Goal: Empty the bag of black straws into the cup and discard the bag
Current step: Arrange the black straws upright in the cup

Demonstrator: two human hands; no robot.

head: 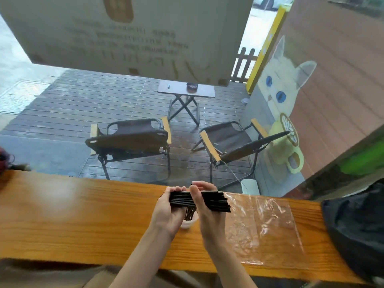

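Note:
A bundle of black straws (pixel 216 201) lies level across both hands above the wooden counter (pixel 72 215). My left hand (pixel 169 213) grips its left end and my right hand (pixel 205 210) wraps its middle. The right ends of the straws stick out past my right hand. Under my hands stands a clear cup (pixel 190 220), mostly hidden, with a few dark straws inside it. The clear plastic bag (pixel 264 227) lies flat on the counter to the right of my hands, apart from them.
A black bag or cloth (pixel 357 229) sits at the counter's right end. A window runs along the counter's far edge; beyond it are two folding chairs (pixel 133 140) and a small table (pixel 186 91) on a deck. A dark red object (pixel 4 159) is at far left.

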